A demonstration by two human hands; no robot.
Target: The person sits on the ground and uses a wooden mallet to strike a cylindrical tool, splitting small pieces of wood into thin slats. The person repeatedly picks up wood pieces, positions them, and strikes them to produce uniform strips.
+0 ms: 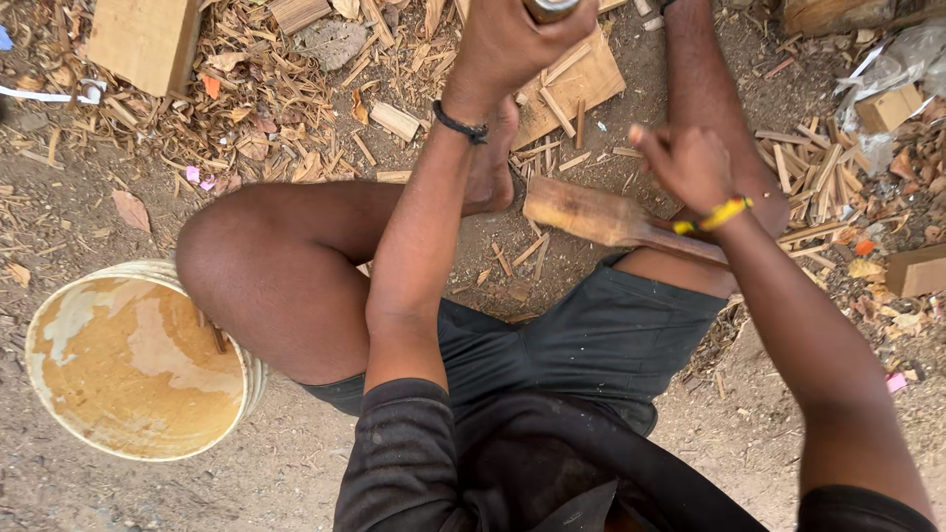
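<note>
Dark shorts [591, 345] and bent knees fill the foreground, and above them my right hand [690, 163] closes round the handle of a wooden mallet [591, 212] — long axis near level, head pointing left — while my left hand [507, 39] grips a tool [549, 8] at the frame's top edge.

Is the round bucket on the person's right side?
No, the round bucket sits on the ground beside the person's left knee, away from the right hand.
</note>
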